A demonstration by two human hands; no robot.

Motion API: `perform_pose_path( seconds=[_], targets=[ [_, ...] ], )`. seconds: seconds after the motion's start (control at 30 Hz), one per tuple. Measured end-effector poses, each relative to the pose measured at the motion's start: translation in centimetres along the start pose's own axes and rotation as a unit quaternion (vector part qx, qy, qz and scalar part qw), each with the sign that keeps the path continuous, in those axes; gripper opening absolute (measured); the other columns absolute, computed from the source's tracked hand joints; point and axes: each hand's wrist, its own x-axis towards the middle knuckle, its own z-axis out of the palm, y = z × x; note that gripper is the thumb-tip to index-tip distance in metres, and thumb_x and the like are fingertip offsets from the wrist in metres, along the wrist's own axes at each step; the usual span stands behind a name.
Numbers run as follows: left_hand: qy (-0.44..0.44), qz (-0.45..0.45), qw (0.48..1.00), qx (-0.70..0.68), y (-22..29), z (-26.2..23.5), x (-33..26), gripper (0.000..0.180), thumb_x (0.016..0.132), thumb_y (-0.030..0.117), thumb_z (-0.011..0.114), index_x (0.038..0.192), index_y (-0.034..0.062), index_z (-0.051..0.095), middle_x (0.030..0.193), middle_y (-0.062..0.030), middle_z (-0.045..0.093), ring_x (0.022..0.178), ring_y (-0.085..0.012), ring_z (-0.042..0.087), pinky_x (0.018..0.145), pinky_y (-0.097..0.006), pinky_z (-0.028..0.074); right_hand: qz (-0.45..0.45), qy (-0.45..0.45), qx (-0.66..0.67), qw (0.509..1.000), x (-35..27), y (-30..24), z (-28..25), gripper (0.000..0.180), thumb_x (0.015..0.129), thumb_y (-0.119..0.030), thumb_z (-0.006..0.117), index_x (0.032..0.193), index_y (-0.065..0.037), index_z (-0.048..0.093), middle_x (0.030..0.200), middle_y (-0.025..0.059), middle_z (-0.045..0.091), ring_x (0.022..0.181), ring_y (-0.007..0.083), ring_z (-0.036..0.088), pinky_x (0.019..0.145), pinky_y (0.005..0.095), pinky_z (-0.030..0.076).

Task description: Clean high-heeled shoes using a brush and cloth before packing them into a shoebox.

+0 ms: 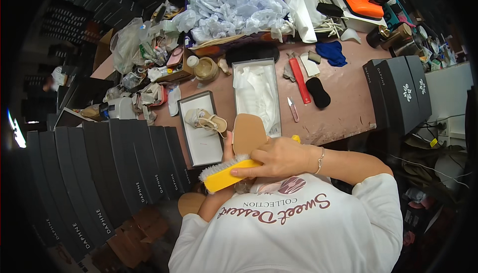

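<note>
My right hand [279, 157] is closed around a yellow brush [226, 174] with pale bristles, held slantwise in front of my chest. Just beyond the brush, a tan shoe sole [250, 129] faces up. Fingers of my left hand [228, 146] show along its left edge, gripping the shoe from beneath; the brush and sole hide the rest of that hand. The bristles lie close to the sole's near end, though contact cannot be made out. A beige strappy sandal [206, 121] rests in a shallow white-lined box part [203, 148]. Beside it stands an open box with white tissue paper [256, 94].
Dark shoe boxes [117, 168] stand in a row at left, with more boxes [398, 89] at right. On the table lie a red tool [299, 80], small snips [293, 109], a black pad [317, 93] and a jar [205, 69]. Crumpled tissue [234, 9] fills the back.
</note>
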Motion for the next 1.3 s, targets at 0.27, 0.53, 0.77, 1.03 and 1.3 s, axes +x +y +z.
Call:
perform_pose_path(
  seconds=[0.27, 0.53, 0.77, 1.03, 1.3],
  targets=[
    [-0.183, 0.045, 0.962, 0.200, 1.5, -2.9, -0.1, 0.083, 0.090, 0.070, 0.019, 0.132, 0.0021, 0.041, 0.117, -0.0214, 0.057, 0.084, -0.0331, 0.067, 0.070, -0.042, 0.057, 0.167, -0.020, -0.080, 0.983, -7.6, 4.8, -3.6, 0.054, 0.081, -0.030, 0.068, 0.132, -0.026, 0.052, 0.066, 0.0021, 0.049, 0.048, 0.0160, 0.051, 0.040, 0.0297, 0.042],
    [-0.221, 0.048, 0.960, 0.165, 1.6, -3.5, 0.4, 0.086, 0.088, 0.072, 0.024, 0.131, -0.0005, 0.042, 0.122, -0.0231, 0.054, 0.088, -0.0329, 0.066, 0.074, -0.042, 0.057, 0.233, -0.006, -0.062, 0.970, -2.4, 4.1, -2.1, 0.048, 0.086, -0.021, 0.057, 0.133, -0.031, 0.049, 0.070, 0.0053, 0.053, 0.052, 0.0191, 0.058, 0.041, 0.0318, 0.045],
    [-0.165, 0.054, 0.958, 0.230, 1.5, -2.9, 0.9, 0.085, 0.089, 0.071, 0.020, 0.134, 0.0006, 0.038, 0.119, -0.0248, 0.054, 0.080, -0.0370, 0.066, 0.066, -0.047, 0.057, 0.353, 0.101, 0.034, 0.929, -5.0, 4.3, 2.9, 0.053, 0.084, -0.022, 0.068, 0.134, -0.017, 0.050, 0.088, 0.0131, 0.062, 0.070, 0.0250, 0.063, 0.060, 0.0328, 0.052],
    [-0.145, 0.065, 0.974, 0.160, 2.9, -0.6, 3.4, 0.085, 0.088, 0.072, 0.018, 0.133, 0.0040, 0.039, 0.120, -0.0233, 0.052, 0.077, -0.0379, 0.066, 0.062, -0.045, 0.057, 0.549, 0.163, -0.086, 0.815, -17.9, 11.1, 9.8, 0.054, 0.087, -0.014, 0.061, 0.137, -0.013, 0.043, 0.107, 0.0250, 0.059, 0.088, 0.0383, 0.060, 0.074, 0.0405, 0.048],
    [-0.176, 0.207, 0.946, 0.175, 3.2, 4.0, 4.1, 0.085, 0.080, 0.073, 0.034, 0.138, 0.0110, 0.036, 0.119, -0.0167, 0.051, 0.082, -0.0384, 0.064, 0.066, -0.047, 0.055, 0.532, -0.023, -0.031, 0.846, -12.8, 11.7, 14.0, 0.032, 0.080, -0.014, 0.066, 0.108, -0.007, 0.052, 0.103, 0.0180, 0.055, 0.082, 0.0359, 0.063, 0.067, 0.0446, 0.051]
  ],
)
